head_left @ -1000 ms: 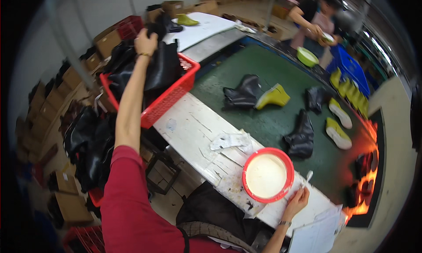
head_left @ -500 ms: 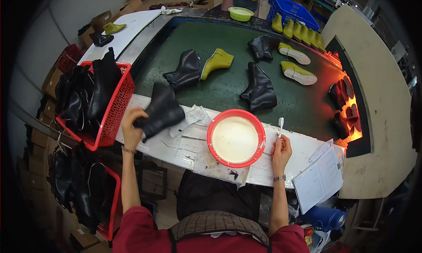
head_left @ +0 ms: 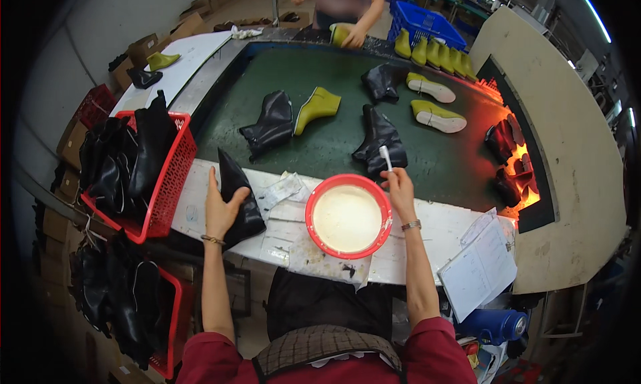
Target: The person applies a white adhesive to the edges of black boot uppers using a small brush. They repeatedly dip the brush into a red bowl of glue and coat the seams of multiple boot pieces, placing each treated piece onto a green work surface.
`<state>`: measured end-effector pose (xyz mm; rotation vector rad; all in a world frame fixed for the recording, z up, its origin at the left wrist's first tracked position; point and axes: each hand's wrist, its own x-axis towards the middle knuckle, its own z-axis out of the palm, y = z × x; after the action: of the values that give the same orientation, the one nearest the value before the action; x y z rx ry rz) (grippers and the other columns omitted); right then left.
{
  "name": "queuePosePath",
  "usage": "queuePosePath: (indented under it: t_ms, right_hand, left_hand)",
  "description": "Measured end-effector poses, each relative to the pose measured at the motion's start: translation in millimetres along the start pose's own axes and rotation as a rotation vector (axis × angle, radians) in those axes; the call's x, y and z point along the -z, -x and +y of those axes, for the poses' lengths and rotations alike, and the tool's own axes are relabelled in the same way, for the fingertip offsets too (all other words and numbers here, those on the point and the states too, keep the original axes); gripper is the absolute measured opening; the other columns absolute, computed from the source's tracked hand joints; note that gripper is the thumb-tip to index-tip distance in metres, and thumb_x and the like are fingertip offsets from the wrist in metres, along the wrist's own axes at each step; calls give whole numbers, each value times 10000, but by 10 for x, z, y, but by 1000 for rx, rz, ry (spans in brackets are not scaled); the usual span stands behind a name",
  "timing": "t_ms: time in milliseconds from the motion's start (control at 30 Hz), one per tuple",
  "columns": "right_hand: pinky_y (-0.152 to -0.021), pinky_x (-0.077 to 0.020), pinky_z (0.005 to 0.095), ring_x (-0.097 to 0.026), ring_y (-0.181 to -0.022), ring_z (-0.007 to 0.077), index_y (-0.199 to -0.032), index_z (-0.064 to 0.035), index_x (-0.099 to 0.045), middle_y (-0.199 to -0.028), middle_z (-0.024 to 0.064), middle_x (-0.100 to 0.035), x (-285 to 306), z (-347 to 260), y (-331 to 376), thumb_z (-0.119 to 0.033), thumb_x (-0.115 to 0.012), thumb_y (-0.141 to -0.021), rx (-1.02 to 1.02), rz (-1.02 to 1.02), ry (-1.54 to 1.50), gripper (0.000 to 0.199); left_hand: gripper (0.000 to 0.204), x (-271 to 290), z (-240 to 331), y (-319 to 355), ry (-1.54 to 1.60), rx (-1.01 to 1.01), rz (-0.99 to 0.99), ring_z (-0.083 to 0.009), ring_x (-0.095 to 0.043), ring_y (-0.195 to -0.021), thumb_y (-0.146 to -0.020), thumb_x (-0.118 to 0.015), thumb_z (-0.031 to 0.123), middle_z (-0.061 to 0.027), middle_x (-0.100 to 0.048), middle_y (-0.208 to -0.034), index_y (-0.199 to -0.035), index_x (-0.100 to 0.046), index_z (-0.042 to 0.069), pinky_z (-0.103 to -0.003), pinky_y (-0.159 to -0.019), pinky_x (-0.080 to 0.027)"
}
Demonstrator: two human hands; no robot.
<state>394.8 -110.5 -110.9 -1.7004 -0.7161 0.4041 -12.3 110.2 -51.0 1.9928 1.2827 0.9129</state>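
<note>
A black boot (head_left: 250,216) lies on the white worktop with its narrow end pointing away from me. My left hand (head_left: 222,212) is around its left side, the thumb pressed across the leather and the fingers stretched along it. In my right hand (head_left: 401,192) is a white brush (head_left: 385,158) like a toothbrush, gripped by its handle with the head up. A red bowl (head_left: 386,215) of creamy white liquid stands between my hands. Just beyond the brush, another black boot (head_left: 378,136) lies on the dark green belt (head_left: 320,147).
Red baskets of black boots (head_left: 175,160) stand at my left. Yellow-green boots (head_left: 318,106) lie on the belt, others stand at its far edge by a blue crate (head_left: 427,20). A heater (head_left: 531,194) glows at right. A person's hand (head_left: 355,37) holds a boot opposite.
The black boot in my left hand has come down onto the worktop and turned. My right hand has moved the brush left and away from me. A person has leaned in at the far side.
</note>
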Motion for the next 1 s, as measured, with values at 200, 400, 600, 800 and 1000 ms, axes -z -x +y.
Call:
queuePosePath:
  t_ms: [200,400,600,800,1000]
  right_hand:
    - [-688,-527,276,-669,-711,120,-1176,-19,-613,-1106,89,-764,119,-387,114,-217,-514,-1085,121,-26,-22,239]
    - [-598,-451,305,-564,-662,140,-1077,-62,-766,-771,46,-611,577,-788,776,-107,-751,-919,328,148,284,165]
    - [-617,-510,331,-654,-664,219,-968,-100,-774,-831,42,-676,552,-1179,1182,-186,-797,-868,269,-82,560,134]
    - [-615,-513,390,-672,-724,240,-890,-104,-763,-794,35,-627,433,-1197,1171,-206,-784,-844,430,-151,854,113]
    - [-592,-503,346,-648,-708,197,-919,-117,-781,-827,41,-638,474,-1182,1186,-189,-790,-858,364,-126,727,95]
  left_hand:
    - [1386,-407,278,17,-470,110,33,-522,-485,-1332,-657,-909,407,-342,-392,-1529,-1670,8,176,-602,-1088,-403]
    - [1266,-87,-94,-250,-28,154,-19,-427,-614,-1258,-625,-858,293,-338,-576,-1385,-1635,-145,18,-440,-1051,-496]
    - [488,244,751,41,243,27,-123,-189,-705,-928,-749,-759,23,-140,-747,-1059,-1220,-667,-64,-325,-868,-558]
    - [360,359,1289,354,298,49,-391,-134,-707,-895,-825,-784,10,-93,-767,-1018,-1165,-704,-76,-287,-829,-566]
    - [332,322,1532,386,345,147,-702,-103,-687,-866,-831,-813,37,-71,-769,-982,-1134,-727,-68,-273,-805,-567]
